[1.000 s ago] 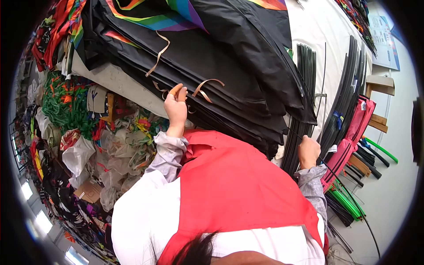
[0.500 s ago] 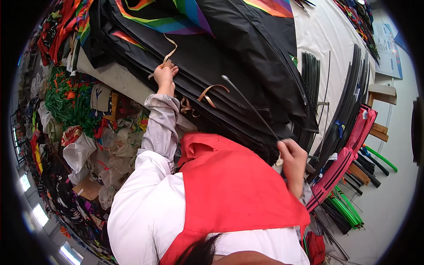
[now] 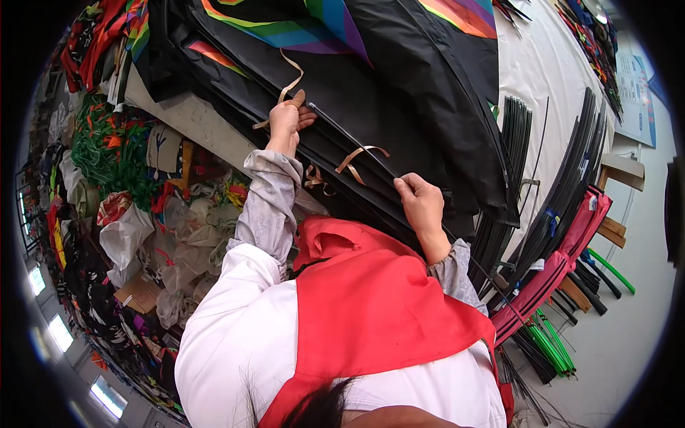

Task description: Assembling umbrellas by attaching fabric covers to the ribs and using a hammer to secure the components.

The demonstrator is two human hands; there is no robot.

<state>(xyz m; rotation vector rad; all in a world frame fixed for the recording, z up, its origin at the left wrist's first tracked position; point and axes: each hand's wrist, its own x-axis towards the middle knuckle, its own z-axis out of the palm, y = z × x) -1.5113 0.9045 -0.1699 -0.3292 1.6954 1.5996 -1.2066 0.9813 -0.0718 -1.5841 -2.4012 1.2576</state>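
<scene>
A large black fabric piece (image 3: pixel 399 107) with rainbow-coloured bands (image 3: pixel 292 32) lies in folded layers before me. My left hand (image 3: pixel 287 125) is closed on the near edge of this fabric; the exact pinch is partly hidden. A tan ribbon (image 3: pixel 292 73) trails up and out beside its fingers. Between thumb and fingers, my right hand (image 3: pixel 423 207) grips a thin black rod (image 3: pixel 354 141). The rod slants across the fabric, its pale-capped tip close to my left fingers and its other end running back past my right forearm. Another tan ribbon (image 3: pixel 353 167) curls next to the rod.
Bundles of black rods (image 3: pixel 515 135) stand on the white cloth (image 3: pixel 536 57) at right, beside a long pink bag (image 3: pixel 546 274). Green rods (image 3: pixel 553 346) lie lower right. Plastic bags (image 3: pixel 127 235) and green strips (image 3: pixel 107 139) heap up at left, near the pale table edge (image 3: pixel 193 125).
My right hand has moved left and up with the rod, bringing its tip from mid-fabric to beside my left hand. My left hand keeps its hold on the edge.
</scene>
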